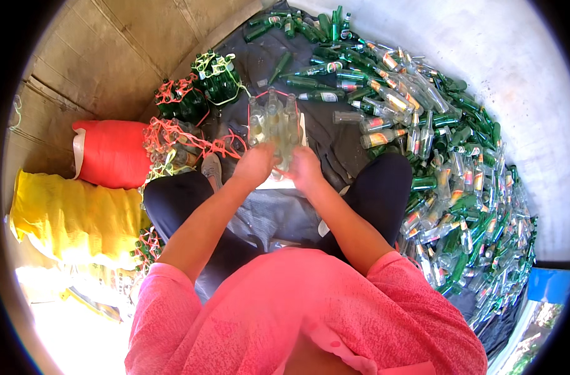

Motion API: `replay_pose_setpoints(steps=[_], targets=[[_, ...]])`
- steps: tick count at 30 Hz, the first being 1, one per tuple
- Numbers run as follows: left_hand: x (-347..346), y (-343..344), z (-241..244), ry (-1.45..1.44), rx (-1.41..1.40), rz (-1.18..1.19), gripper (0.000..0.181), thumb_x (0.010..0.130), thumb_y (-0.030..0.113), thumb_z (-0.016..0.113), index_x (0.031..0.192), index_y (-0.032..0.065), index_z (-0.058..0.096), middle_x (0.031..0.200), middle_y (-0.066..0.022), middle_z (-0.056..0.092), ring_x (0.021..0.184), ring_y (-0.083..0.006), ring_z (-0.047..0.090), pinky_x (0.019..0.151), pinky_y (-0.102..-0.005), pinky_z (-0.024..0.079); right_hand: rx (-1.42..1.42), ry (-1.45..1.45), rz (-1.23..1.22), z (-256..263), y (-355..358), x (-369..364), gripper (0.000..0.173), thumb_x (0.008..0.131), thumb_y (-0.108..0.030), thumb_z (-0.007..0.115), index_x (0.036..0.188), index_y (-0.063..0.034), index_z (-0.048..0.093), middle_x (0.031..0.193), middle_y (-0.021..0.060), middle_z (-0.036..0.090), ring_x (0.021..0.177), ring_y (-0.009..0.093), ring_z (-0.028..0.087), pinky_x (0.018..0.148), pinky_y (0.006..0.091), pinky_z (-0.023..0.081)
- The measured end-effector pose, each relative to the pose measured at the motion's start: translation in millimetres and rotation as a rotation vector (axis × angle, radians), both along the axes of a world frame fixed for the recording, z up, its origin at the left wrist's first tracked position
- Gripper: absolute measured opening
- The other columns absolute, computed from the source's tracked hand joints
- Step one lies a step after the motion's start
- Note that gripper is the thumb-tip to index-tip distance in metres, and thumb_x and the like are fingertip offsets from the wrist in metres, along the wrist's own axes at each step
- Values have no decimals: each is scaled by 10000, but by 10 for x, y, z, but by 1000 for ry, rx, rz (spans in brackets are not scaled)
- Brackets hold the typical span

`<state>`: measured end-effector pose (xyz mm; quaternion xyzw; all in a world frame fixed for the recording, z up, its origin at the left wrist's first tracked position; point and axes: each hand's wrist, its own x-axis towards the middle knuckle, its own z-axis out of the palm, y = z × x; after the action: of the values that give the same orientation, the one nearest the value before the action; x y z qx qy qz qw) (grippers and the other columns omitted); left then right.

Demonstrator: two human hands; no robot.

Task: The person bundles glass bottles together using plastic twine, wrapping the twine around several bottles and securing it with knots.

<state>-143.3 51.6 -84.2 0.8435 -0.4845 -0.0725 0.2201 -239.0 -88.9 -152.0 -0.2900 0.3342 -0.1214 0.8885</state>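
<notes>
A group of upright clear glass bottles (pixel 272 119) stands on a pale board (pixel 285 183) between my legs, with red plastic twine (pixel 249 117) running around its outer side. At the near left of the bottles is my left hand (pixel 259 164), its fingers bent at the twine. My right hand (pixel 304 168) is at the near right side, also on the twine, a short gap from the left one. Both hands are somewhat blurred, and the fingertips are partly hidden. A loose tangle of red twine (pixel 224 143) lies left of the bottles, beside my left hand.
Bundles of green bottles (pixel 221 84) tied with twine stand at the left, near a red sack (pixel 114 152) and a yellow sack (pixel 78 215). A large heap of loose green and clear bottles (pixel 453 164) lies along the right wall. A dark sheet (pixel 327 126) covers the floor.
</notes>
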Motion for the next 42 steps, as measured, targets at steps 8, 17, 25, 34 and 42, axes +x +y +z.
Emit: replay_pose_setpoints(steps=[8,17,25,34,42], targets=[[-12,-108,37,36,-73,45,281,881,214,678,986,-23,572,930,-253,644,918,-430,632,812,-495,513,-116,53,76,100,-133,51,82,907,-88,533,949,-124,473,730,6,430,603,141,462,694,560,607],[-60,-43,33,102,-62,44,326,885,218,682,1107,-1,586,951,-244,656,910,-423,640,797,-496,515,-180,95,73,119,-17,-92,50,966,-117,557,967,-139,512,669,-47,415,511,55,391,508,297,537],[-69,-34,20,109,-66,87,348,882,234,701,1123,11,584,898,-235,685,867,-424,664,768,-498,526,-59,2,-33,217,135,-114,87,977,-141,592,972,-146,506,641,-65,374,486,38,349,391,241,273],[-139,-23,199,24,-29,202,369,833,327,746,1034,45,618,905,-195,690,880,-381,685,760,-471,546,5,-3,-65,236,209,-162,89,1022,-201,539,972,-137,502,583,-67,329,431,56,279,370,256,202],[-152,-37,27,135,-100,225,372,816,190,719,1146,50,620,972,-201,687,910,-394,675,796,-489,543,281,-61,-79,140,374,-315,112,1033,-212,500,987,-111,519,581,-56,311,421,73,273,364,262,199]])
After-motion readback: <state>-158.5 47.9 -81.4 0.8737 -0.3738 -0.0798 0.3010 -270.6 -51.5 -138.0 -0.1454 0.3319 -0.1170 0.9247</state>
